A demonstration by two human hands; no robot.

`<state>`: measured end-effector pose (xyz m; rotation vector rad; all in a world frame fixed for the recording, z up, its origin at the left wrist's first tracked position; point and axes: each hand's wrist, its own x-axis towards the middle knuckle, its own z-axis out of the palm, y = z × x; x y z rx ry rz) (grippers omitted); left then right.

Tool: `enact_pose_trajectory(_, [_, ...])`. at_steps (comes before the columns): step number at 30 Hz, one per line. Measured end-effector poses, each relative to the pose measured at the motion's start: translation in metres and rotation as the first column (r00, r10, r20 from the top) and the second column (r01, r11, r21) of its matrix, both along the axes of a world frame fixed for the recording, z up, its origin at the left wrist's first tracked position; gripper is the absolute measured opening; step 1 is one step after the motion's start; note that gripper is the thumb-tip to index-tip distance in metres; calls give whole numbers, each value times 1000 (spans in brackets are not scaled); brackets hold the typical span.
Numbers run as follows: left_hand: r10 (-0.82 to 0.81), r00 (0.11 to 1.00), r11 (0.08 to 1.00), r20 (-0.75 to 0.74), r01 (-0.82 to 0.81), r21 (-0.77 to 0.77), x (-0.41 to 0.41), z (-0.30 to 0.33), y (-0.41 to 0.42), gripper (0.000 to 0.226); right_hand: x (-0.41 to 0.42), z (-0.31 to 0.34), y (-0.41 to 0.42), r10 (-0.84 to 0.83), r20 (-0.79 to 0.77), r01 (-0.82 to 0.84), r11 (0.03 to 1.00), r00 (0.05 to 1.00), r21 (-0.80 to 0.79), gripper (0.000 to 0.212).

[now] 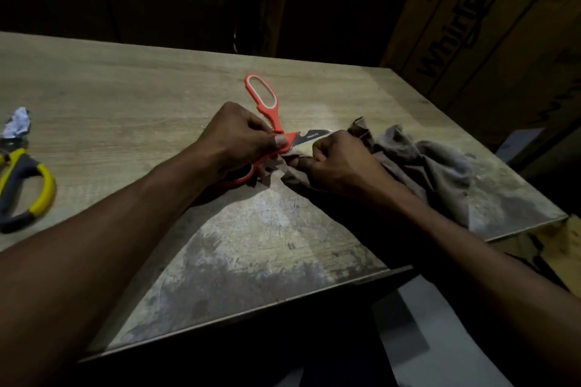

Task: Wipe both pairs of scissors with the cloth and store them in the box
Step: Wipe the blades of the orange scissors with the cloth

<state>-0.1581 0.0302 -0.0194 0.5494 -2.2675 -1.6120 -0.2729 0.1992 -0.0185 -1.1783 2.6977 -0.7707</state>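
Orange-handled scissors are spread open over the middle of the wooden table. My left hand grips them at the pivot and lower handle. My right hand pinches a brown-grey cloth against the lower blade, which the cloth hides. The upper blade shows bare between both hands. A second pair, yellow and dark grey, lies at the table's left edge. No box for storing is clearly visible.
A small crumpled white and blue scrap lies just beyond the yellow scissors. A large printed cardboard carton stands behind the table at the right. The table's near corner sits under my right forearm. The surroundings are dark.
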Motion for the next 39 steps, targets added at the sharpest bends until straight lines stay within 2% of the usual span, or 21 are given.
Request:
enact_pose_trajectory(4, [-19, 1000, 998, -1, 19, 58, 0, -1, -2, 19, -7, 10, 19, 121, 46, -130, 941, 992, 314, 59])
enact_pose_trajectory(9, [0, 998, 992, -55, 7, 123, 4, 3, -4, 20, -13, 33, 34, 161, 180, -216, 911, 970, 350, 59])
enact_pose_trajectory(11, [53, 994, 985, -91, -37, 169, 4, 3, -10, 19, -18, 42, 44, 127, 202, -180, 945, 971, 272, 55])
enact_pose_trajectory(13, [103, 987, 979, -124, -78, 190, 2, 3, -12, 18, -25, 47, 53, 30, 161, -33, 999, 987, 19, 46])
enact_pose_trajectory(15, [156, 973, 971, -170, -119, 206, 1, 4, -12, 18, -30, 52, 55, -41, 66, 57, 966, 997, -251, 35])
enact_pose_trajectory(17, [215, 953, 957, -213, -162, 242, 1, 7, -11, 17, -35, 59, 52, -99, 5, 94, 921, 995, -378, 22])
enact_pose_trajectory(20, [255, 934, 949, -252, -191, 250, 2, 12, -8, 17, -34, 71, 57, -124, -15, 107, 900, 992, -422, 24])
enact_pose_trajectory(25, [171, 951, 968, -259, -114, 223, 4, 12, 12, 16, -2, 66, 113, -262, -146, 160, 857, 954, -491, 8])
enact_pose_trajectory(28, [104, 963, 975, -250, -49, 217, 5, 10, 31, 17, 20, 45, 168, -439, -175, 313, 820, 881, -480, 12])
enact_pose_trajectory(30, [75, 965, 979, -251, -23, 204, 7, 11, 42, 19, 32, 27, 201, -598, -84, 480, 711, 797, -514, 18])
enact_pose_trajectory(31, [59, 967, 980, -249, -8, 201, 8, 12, 48, 20, 39, 20, 214, -653, 27, 559, 626, 757, -543, 22])
enact_pose_trajectory(33, [16, 969, 980, -248, 34, 196, 10, 12, 58, 22, 53, 13, 229, -649, 312, 689, 476, 694, -546, 33])
enact_pose_trajectory(34, [0, 970, 980, -244, 49, 194, 11, 11, 63, 23, 57, 11, 233, -616, 411, 734, 480, 672, -480, 39])
enact_pose_trajectory(36, [-23, 972, 982, -234, 66, 179, 13, 9, 72, 25, 65, 9, 232, -556, 523, 749, 593, 646, -294, 48])
enact_pose_trajectory(37, [-32, 971, 982, -237, 75, 173, 14, 8, 75, 25, 69, 9, 228, -525, 543, 722, 646, 656, -248, 49])
enact_pose_trajectory(39, [-43, 969, 981, -244, 87, 171, 15, 8, 78, 24, 73, 9, 216, -478, 481, 648, 705, 734, -288, 42])
